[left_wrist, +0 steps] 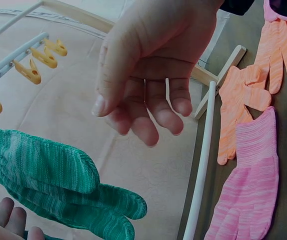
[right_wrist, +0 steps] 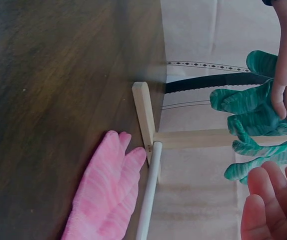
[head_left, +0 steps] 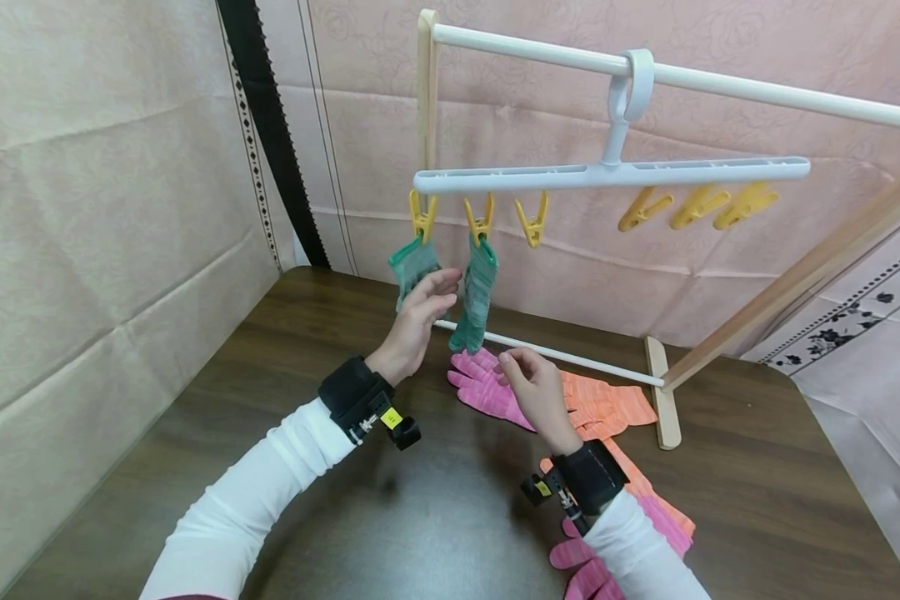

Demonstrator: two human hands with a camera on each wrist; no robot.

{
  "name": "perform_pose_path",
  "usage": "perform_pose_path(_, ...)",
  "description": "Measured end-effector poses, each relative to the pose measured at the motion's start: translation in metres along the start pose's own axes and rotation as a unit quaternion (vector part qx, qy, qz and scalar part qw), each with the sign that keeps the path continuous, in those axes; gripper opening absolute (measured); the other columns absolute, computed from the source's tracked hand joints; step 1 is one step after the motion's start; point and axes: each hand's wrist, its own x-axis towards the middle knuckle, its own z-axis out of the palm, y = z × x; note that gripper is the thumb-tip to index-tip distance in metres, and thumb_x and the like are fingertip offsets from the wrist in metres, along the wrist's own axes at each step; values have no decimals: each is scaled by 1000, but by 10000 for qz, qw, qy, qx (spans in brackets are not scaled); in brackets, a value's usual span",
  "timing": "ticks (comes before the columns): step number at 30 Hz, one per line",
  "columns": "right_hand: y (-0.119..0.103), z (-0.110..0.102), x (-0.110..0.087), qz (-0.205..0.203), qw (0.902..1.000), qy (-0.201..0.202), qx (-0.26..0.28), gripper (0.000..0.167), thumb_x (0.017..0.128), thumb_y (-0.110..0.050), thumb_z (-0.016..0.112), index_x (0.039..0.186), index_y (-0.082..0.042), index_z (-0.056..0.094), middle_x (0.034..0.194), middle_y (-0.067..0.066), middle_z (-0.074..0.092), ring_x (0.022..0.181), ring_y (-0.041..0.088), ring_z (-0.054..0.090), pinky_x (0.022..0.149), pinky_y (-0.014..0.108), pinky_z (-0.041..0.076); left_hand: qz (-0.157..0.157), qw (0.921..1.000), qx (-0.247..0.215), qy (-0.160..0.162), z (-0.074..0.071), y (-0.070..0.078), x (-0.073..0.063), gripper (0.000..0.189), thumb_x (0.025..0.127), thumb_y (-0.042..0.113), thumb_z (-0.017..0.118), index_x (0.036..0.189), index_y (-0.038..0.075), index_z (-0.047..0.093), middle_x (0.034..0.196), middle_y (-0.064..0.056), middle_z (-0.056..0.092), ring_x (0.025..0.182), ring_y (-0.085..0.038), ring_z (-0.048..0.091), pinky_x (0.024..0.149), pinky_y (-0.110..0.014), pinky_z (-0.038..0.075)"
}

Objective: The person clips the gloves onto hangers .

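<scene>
Two green striped gloves hang from yellow clips: the left glove [head_left: 412, 262] from the leftmost clip [head_left: 422, 221], the right glove [head_left: 477, 292] from the clip beside it [head_left: 479, 221]. My left hand [head_left: 412, 325] is raised between them, fingers fairly straight, overlapping the left glove; whether it touches the cloth I cannot tell. Below and right of the hanging gloves, my right hand [head_left: 534, 392] has its fingers loosely bent and holds nothing, as the left wrist view shows of the same hand [left_wrist: 153, 70]. Beneath it on the table lies a pink glove [head_left: 487, 392].
A pale blue hanger [head_left: 555, 177] hangs on the white rail [head_left: 735, 85] of a wooden stand, carrying several more yellow clips [head_left: 697, 207]. Orange gloves [head_left: 615, 406] and more pink gloves [head_left: 592, 575] lie at the right. A low white bar [head_left: 592, 363] crosses behind.
</scene>
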Motion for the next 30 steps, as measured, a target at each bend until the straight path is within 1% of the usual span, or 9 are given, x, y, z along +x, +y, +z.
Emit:
perform_pose_path(3,3,0,-1,61,10000,-13,-50,25,90,-25,50,91,-3,62,82,13,65,71,25,61,64,22,47,10,10000,-35,-22,-1,0,-2,43,89,8,37,130,-1,32,140,-16,29,130,-28,24,106,-44,15)
perform_pose_path(6,6,-1,-2,200,9998,-57,-46,24,90,-24,50,93,-3,62,84,13,65,73,27,61,65,23,48,5,10000,10,-68,-2,0,-4,43,89,8,37,131,-1,32,139,-15,30,129,-26,26,107,-43,16)
perform_pose_path(10,9,-3,-4,470,9988,-151,-6,25,90,-26,50,95,-4,61,89,17,64,78,30,61,68,26,49,19,9998,133,-136,-2,1,-7,43,89,9,36,130,-1,31,139,-16,30,129,-28,26,107,-43,16)
perform_pose_path(13,11,-4,-5,588,9980,-234,-3,25,90,-25,49,96,-4,60,92,19,63,81,33,61,69,27,49,27,9997,182,-157,-2,1,-9,42,89,9,36,130,-1,31,138,-15,31,129,-29,26,107,-44,16)
perform_pose_path(18,14,-5,-5,574,9978,-328,-108,25,91,-24,49,95,-2,61,91,21,63,80,34,59,65,26,47,40,9996,230,-160,-1,2,-11,42,89,9,36,129,-1,32,137,-16,32,127,-29,29,106,-45,15)
perform_pose_path(22,16,-6,-6,690,9966,-385,-232,25,91,-25,49,95,-3,61,92,20,63,80,34,59,65,27,46,41,9995,273,-161,0,3,-13,42,88,11,37,129,-1,33,136,-16,33,125,-28,30,106,-45,15)
perform_pose_path(30,22,-5,-9,873,9940,-516,-413,26,90,-25,50,99,-3,61,94,18,62,82,29,59,63,25,46,126,9993,252,-265,1,2,-16,42,87,10,38,127,-4,33,135,-20,32,126,-34,28,105,-49,13)
